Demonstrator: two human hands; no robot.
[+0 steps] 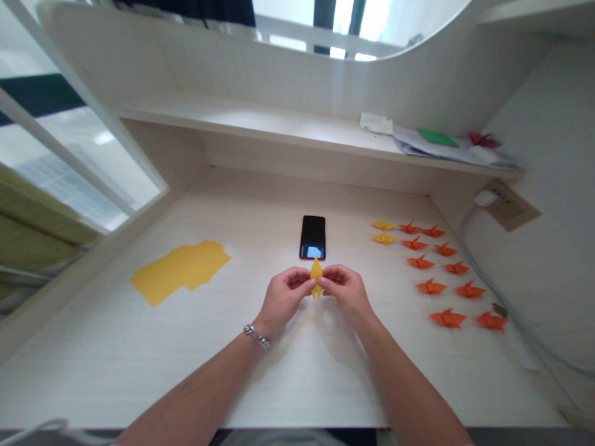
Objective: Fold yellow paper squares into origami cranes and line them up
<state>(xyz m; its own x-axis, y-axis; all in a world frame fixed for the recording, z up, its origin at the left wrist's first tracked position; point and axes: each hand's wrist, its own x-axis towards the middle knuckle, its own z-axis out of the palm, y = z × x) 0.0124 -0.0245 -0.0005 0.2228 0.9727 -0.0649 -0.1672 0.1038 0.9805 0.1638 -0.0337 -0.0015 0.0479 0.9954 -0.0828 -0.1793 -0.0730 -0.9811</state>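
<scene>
Between my two hands is a folded piece of yellow origami paper (pixel 317 270), narrow and diamond-shaped, with its lower end split into two points. My left hand (pixel 287 292) pinches its left side, and my right hand (pixel 344 290) pinches the right side, thumbs close together in front. The paper is held above the desk, just in front of a black phone (pixel 313 235) lying flat. To the left lies a spread of yellow paper sheets (pixel 179 271). On the right, two yellow paper cranes (pixel 383 238) sit beside several orange paper cranes (pixel 431 287) in rows.
A shelf (pixel 279 121) runs along the back, bearing papers (pixel 413 142), a green sheet (pixel 437 137) and a crumpled tissue (pixel 376 123). A white plug (pixel 486 198) sits in the wall socket (pixel 514 206); its cable (pixel 511 303) trails down the desk's right side.
</scene>
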